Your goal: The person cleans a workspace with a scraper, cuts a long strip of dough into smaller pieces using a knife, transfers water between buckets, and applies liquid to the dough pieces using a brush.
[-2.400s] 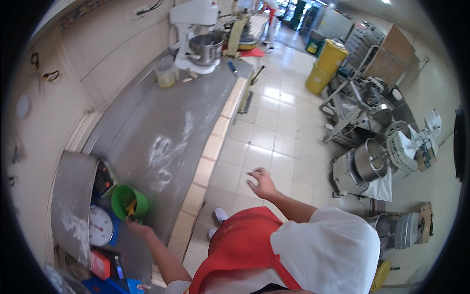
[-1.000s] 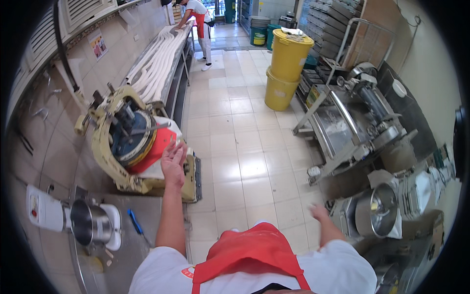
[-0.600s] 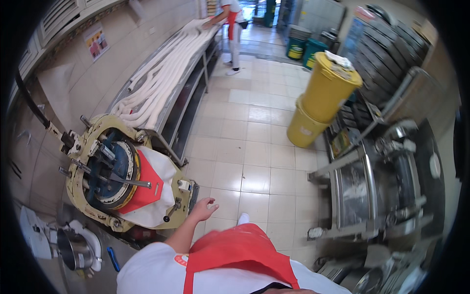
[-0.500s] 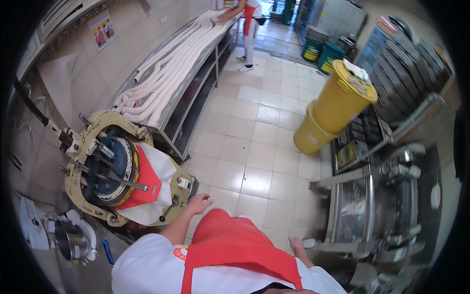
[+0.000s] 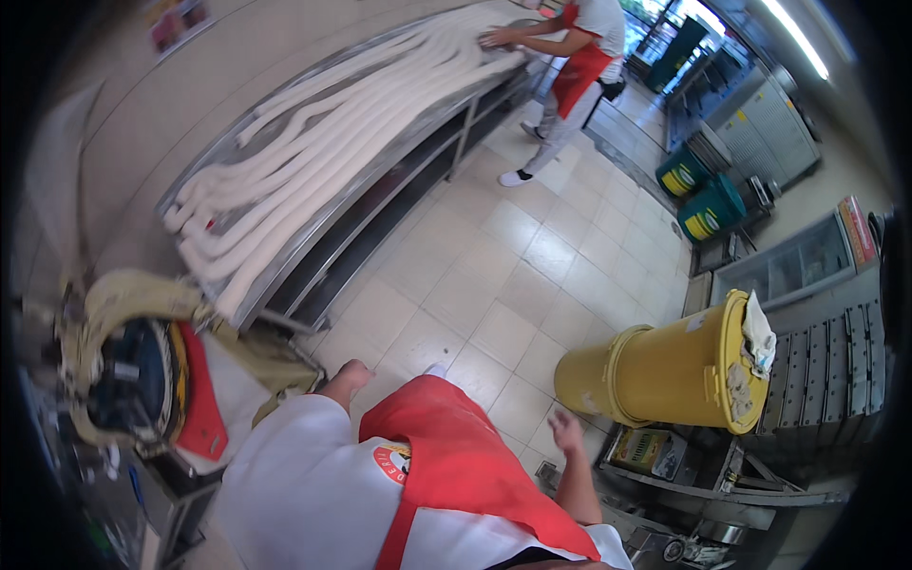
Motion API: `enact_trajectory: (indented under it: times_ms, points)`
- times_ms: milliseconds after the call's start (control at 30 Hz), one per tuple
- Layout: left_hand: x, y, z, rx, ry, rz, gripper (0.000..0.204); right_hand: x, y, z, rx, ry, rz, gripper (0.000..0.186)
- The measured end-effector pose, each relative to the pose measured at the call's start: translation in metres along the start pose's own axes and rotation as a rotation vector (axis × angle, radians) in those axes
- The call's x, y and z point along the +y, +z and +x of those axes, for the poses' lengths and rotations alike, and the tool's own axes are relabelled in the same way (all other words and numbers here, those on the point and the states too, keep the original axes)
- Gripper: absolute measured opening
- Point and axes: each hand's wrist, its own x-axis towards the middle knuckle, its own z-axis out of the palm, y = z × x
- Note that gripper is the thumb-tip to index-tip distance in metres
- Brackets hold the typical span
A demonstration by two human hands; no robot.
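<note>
My left hand [image 5: 353,373] hangs beside my red apron, near the cream-coloured machine [image 5: 123,285] on the left and touching nothing. Its fingers are smeared and partly hidden, so their pose is unclear. On my other side, my right hand [image 5: 567,432] is held low with loosely bent fingers and nothing in it. The stacked yellow bins [image 5: 646,375] stand just beyond it. Long white dough ropes [image 5: 313,161] lie side by side along a metal table [image 5: 275,309] ahead on the left. At its far end a co-worker's hands [image 5: 499,36] rest on the dough.
The co-worker [image 5: 575,85] stands on the tiled floor [image 5: 475,256] beside the table. Green bins [image 5: 712,204] are farther back on the right. Stacked dark trays [image 5: 826,366] and a low rack [image 5: 655,456] line the right side.
I have moved forward, and my view has turned. The table, dough and co-worker look nearer, while the machine has slid toward the lower left. My right hand has come further into view.
</note>
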Motion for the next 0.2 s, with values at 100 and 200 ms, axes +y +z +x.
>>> enact_trajectory:
  times_ms: [100, 200]
  points:
    - [0.128, -0.045, 0.053, 0.001, 0.167, 0.143, 0.046, 0.104, 0.010, 0.002, -0.025, 0.341, 0.200, 0.049]
    - [0.310, -0.079, 0.109, 0.127, 0.469, -0.127, 0.043, 0.213, 0.028, 0.016, -0.023, 0.586, 0.574, 0.043]
